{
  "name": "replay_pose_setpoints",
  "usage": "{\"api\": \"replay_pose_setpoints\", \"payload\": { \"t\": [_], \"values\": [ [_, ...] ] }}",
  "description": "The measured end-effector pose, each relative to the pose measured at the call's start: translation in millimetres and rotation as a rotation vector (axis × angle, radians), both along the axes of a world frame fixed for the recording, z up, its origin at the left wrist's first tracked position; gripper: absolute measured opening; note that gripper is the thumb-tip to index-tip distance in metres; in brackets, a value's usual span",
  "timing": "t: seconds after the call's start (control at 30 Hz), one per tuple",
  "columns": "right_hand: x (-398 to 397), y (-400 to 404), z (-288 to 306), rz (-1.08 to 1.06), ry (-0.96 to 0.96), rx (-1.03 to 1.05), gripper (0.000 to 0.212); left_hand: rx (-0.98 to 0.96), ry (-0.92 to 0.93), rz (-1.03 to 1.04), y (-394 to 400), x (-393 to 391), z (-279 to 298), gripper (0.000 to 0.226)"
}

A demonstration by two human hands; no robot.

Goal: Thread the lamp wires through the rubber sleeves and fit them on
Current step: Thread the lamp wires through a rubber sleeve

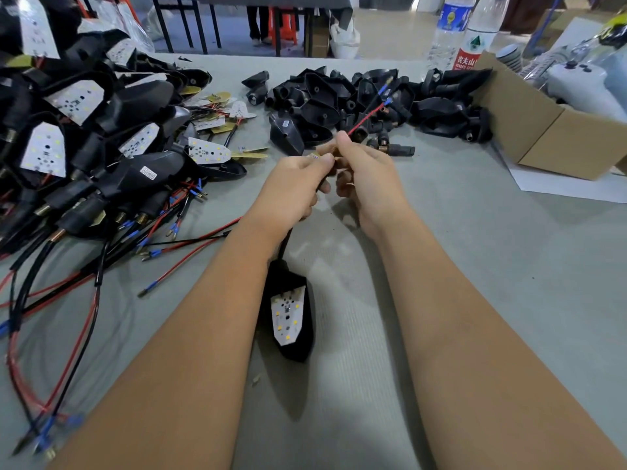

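Lamp hanging low between forearms, LED board up, stem running into left hand, fingers curled around it. Right hand pinching threaded end; red wire and black wire extending beyond. Rubber sleeves piled farther back on table.

1. A clear water bottle at the far edge of the counter carries a red label with the white Chinese characters 农夫山, cut off at the label's edge; a line of small white Latin letters beneath is too small to read.
2. The same bottle shows a green triangle mark on white above the red band.
3. A second bottle has a blue label with a yellow emblem; its text is unreadable.
4. A white sticker on a black lamp housing bears print, blurred.
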State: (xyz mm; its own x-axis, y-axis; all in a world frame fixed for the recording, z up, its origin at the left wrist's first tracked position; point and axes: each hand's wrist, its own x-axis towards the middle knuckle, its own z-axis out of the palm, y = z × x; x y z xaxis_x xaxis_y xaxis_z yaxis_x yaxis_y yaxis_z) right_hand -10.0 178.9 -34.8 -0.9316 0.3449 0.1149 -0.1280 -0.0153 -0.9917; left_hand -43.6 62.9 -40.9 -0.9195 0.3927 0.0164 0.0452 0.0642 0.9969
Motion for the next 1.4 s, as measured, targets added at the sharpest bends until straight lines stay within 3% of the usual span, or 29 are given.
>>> {"api": "replay_pose_setpoints", "payload": {
  "t": [0.1,0.3,0.43,0.6,0.7,0.8,0.9,0.97,1.13,1.23,1.3,1.4],
  "values": [
    [-0.5,6.5,-0.4,-0.087,0.037,-0.098,0.020,-0.049,-0.019,-0.070,-3.2,1.9,3.2,0.029],
    [-0.4,33.4,6.2,-0.234,0.221,-0.725,0.025,-0.073,-0.161,-0.228,-18.8,8.2,17.5,0.030],
    [-3.5,32.1,5.1,-0.264,0.292,-0.795,0.025,-0.136,-0.190,-0.257,-25.0,9.5,21.6,0.029],
    [-5.0,22.6,6.6,-0.236,0.225,-0.691,0.010,-0.208,-0.112,-0.166,-25.3,5.6,22.8,0.033],
    [1.6,16.7,9.4,-0.152,-0.001,-0.410,0.009,-0.126,-0.125,-0.046,-22.6,1.8,22.9,0.034],
    [8.4,5.1,13.3,0.107,-0.155,-0.095,0.028,0.048,-0.095,0.091,-19.3,-2.3,26.5,0.033],
    [14.7,-10.5,14.7,0.461,-0.184,0.017,0.029,0.215,-0.027,0.233,-18.9,-6.0,31.8,0.027],
    [15.6,-17.2,13.6,0.549,-0.161,0.039,0.028,0.331,-0.010,0.293,-21.2,-7.9,33.0,0.024],
    [11.7,-19.1,16.5,0.568,-0.077,-0.034,0.043,0.513,0.022,0.416,-26.0,-10.0,36.4,0.020],
    [9.3,-30.8,15.3,0.448,-0.022,-0.070,0.031,0.672,-0.069,0.409,-34.1,-9.0,46.0,0.014],
    [6.8,-40.2,15.3,0.308,0.031,-0.060,0.016,0.658,-0.103,0.387,-47.9,-5.4,53.6,0.013],
    [1.0,-54.9,22.5,0.226,0.088,-0.112,0.012,0.520,-0.067,0.437,-80.8,0.2,66.8,0.030]
  ]
}}
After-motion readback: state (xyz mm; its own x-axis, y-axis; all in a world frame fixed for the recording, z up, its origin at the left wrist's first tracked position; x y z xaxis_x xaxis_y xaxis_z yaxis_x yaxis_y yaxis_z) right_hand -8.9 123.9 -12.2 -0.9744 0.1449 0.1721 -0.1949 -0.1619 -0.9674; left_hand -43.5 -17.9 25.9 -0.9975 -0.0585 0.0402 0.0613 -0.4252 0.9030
